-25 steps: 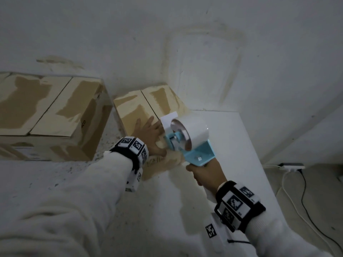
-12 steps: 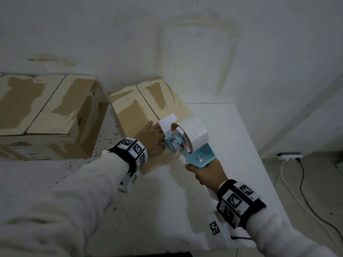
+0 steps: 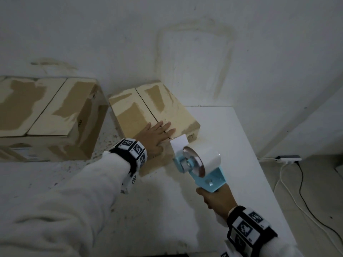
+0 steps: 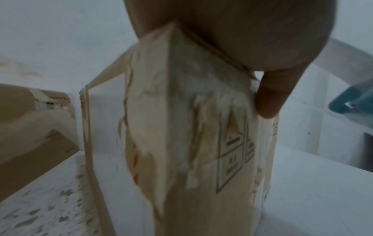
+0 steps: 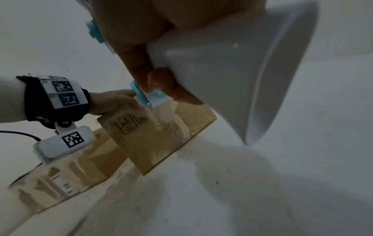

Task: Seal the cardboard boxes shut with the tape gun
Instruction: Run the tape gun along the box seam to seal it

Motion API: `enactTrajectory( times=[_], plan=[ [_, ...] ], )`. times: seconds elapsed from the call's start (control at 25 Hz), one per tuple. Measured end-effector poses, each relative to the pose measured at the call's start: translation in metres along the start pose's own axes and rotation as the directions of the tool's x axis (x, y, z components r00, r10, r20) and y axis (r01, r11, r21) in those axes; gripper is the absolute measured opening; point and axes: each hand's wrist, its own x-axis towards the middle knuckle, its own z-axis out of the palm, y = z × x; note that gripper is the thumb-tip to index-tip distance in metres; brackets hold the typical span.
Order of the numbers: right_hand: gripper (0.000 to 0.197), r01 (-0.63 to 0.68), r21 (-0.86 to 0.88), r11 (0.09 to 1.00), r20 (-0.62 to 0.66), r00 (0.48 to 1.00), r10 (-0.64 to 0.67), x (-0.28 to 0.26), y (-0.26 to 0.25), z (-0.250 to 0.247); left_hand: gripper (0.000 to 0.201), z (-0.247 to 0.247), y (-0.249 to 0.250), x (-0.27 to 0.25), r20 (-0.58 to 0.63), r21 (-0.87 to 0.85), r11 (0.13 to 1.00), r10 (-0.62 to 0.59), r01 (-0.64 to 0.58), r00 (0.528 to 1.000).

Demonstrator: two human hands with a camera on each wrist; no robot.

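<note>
The left hand (image 3: 156, 135) lies flat, fingers straight, pressing the flaps of the small cardboard box (image 3: 137, 115) on the tabletop (image 3: 213, 127). The right hand (image 3: 217, 200) grips the handle of the tape gun (image 3: 200, 164), whose loose tape end sits at the box's near edge. If that end sticks off the seam, the strip could run crooked; the left fingertips lie in its path.

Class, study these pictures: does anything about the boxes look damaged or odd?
Yes. The small box under the left hand and the large box beside it have patchy tops, the brown outer layer torn away in pale areas. The small box's front face is also ragged.
</note>
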Motion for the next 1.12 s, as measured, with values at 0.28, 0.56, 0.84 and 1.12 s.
enactTrajectory(
  times=[0.28, 0.56, 0.84, 1.12],
  plan=[
    [0.018, 0.008, 0.028, 1.0, 0.024, 1.0, -0.009, 0.021, -0.022, 0.005, 0.061, 0.003, 0.026, 0.008, -0.216, -0.345, 0.924, -0.248, 0.164, 0.944],
    [0.016, -0.079, -0.038, 0.996, 0.076, 0.994, 0.082, 0.026, -0.002, 0.008, 0.063, 0.009, 0.03, 0.018, -0.152, -0.124, 0.959, -0.271, 0.254, 0.951],
    [0.022, -0.107, -0.03, 0.994, 0.066, 0.992, 0.108, 0.037, 0.002, 0.025, 0.066, 0.012, 0.032, 0.019, -0.169, -0.058, 0.958, -0.286, 0.28, 0.943],
    [0.024, -0.074, -0.019, 0.997, 0.074, 0.994, 0.075, 0.036, 0.012, 0.017, 0.07, 0.008, 0.035, 0.016, -0.172, -0.044, 0.963, -0.268, 0.265, 0.948]
  ],
)
